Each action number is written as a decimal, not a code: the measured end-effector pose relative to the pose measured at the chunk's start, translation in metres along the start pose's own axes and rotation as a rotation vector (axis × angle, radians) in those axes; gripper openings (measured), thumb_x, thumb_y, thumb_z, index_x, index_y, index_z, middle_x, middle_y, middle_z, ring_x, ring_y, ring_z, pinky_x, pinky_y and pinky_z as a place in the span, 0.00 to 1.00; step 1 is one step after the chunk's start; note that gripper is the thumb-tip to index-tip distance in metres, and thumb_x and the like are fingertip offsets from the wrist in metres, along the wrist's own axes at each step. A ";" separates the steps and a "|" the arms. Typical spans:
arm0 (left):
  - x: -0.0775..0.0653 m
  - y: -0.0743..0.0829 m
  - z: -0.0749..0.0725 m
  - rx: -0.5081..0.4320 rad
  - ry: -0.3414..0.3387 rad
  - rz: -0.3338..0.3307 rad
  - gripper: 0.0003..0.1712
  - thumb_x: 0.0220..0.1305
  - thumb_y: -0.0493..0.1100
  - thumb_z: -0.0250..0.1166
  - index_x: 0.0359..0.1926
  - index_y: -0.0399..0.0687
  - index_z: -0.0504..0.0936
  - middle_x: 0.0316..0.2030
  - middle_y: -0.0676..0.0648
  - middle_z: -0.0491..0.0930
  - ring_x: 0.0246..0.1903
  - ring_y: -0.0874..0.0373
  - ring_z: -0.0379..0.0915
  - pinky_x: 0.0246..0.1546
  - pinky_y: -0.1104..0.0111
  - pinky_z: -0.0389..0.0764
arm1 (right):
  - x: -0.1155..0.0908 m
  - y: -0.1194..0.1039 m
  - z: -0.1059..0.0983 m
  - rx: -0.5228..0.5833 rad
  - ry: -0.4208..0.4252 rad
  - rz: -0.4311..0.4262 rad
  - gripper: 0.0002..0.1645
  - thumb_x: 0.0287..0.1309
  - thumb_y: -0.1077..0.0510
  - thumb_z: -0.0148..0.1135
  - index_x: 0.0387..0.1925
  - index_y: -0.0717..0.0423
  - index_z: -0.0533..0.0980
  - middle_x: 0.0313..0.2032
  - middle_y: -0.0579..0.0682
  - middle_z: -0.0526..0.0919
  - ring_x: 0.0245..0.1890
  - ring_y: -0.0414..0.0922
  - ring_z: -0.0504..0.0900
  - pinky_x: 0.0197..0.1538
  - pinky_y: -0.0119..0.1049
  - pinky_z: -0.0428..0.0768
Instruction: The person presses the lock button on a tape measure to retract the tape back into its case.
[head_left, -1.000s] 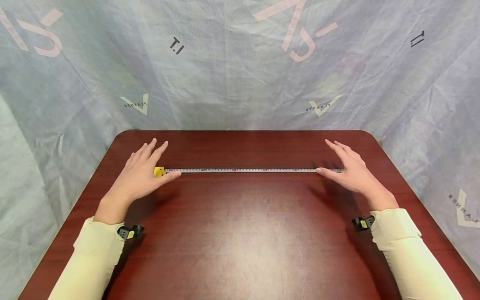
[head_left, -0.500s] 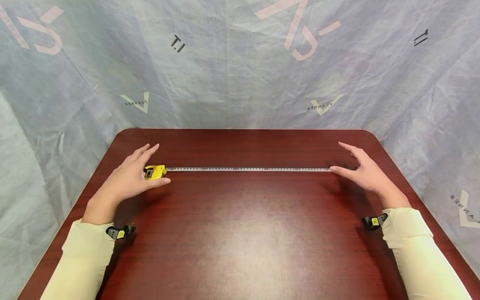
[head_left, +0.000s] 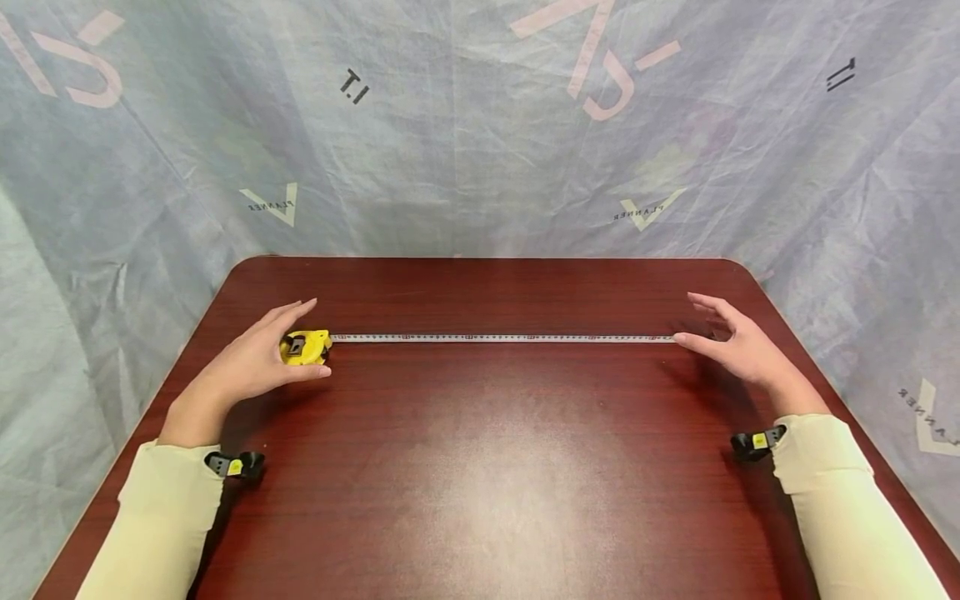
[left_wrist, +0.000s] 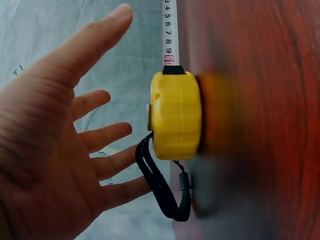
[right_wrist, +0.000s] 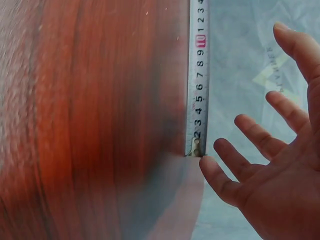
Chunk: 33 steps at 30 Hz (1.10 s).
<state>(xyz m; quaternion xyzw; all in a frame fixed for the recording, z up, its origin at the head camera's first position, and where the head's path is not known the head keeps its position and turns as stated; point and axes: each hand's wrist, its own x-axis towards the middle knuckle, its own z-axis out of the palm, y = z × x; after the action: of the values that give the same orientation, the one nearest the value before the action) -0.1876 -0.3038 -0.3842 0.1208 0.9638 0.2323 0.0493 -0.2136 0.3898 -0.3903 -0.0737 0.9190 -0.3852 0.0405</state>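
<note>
A yellow tape measure (head_left: 306, 347) lies on the table at the left, its white blade (head_left: 472, 338) drawn out straight to the right. Around the tape case, thumb and fingers apart, is my left hand (head_left: 247, 358). In the left wrist view the case (left_wrist: 176, 116) shows a black wrist strap (left_wrist: 165, 195), and the palm stands off from it. My right hand (head_left: 750, 354) is spread over the blade's free end. The right wrist view shows the metal end hook (right_wrist: 195, 148) beside the fingertips, with nothing gripped.
The dark red wooden table (head_left: 480, 467) has rounded far corners. A grey printed cloth (head_left: 465, 150) hangs behind it and along both sides. Black wrist cameras (head_left: 236, 465) sit at the cuffs of the pale sleeves (head_left: 153, 517).
Both hands have drawn outward, the left to the left and the right to the right. More of the yellow case and the blade now shows. The tape measure stays in place.
</note>
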 end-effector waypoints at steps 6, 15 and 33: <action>-0.001 -0.005 0.002 -0.022 -0.007 -0.026 0.67 0.52 0.65 0.79 0.83 0.50 0.51 0.76 0.31 0.54 0.72 0.32 0.54 0.63 0.33 0.61 | 0.000 0.008 -0.001 -0.015 -0.014 0.035 0.50 0.67 0.44 0.68 0.81 0.51 0.55 0.74 0.65 0.61 0.72 0.68 0.61 0.64 0.66 0.64; 0.000 -0.008 0.004 -0.019 -0.034 -0.036 0.67 0.53 0.70 0.75 0.83 0.50 0.50 0.75 0.30 0.55 0.71 0.31 0.55 0.64 0.33 0.60 | -0.003 0.021 -0.009 -0.037 0.039 0.054 0.46 0.68 0.43 0.67 0.79 0.50 0.59 0.72 0.63 0.66 0.68 0.62 0.70 0.48 0.20 0.66; 0.003 -0.011 0.009 -0.005 -0.048 -0.032 0.65 0.54 0.70 0.75 0.82 0.49 0.52 0.74 0.29 0.58 0.69 0.31 0.58 0.63 0.34 0.62 | -0.008 0.034 -0.010 -0.085 0.027 0.065 0.45 0.69 0.42 0.66 0.76 0.59 0.62 0.65 0.69 0.71 0.59 0.62 0.73 0.43 0.20 0.70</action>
<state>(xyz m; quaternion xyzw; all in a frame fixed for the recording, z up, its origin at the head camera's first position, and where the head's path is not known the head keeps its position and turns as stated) -0.1913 -0.3086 -0.3968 0.1106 0.9636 0.2310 0.0766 -0.2103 0.4223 -0.4075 -0.0402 0.9369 -0.3454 0.0374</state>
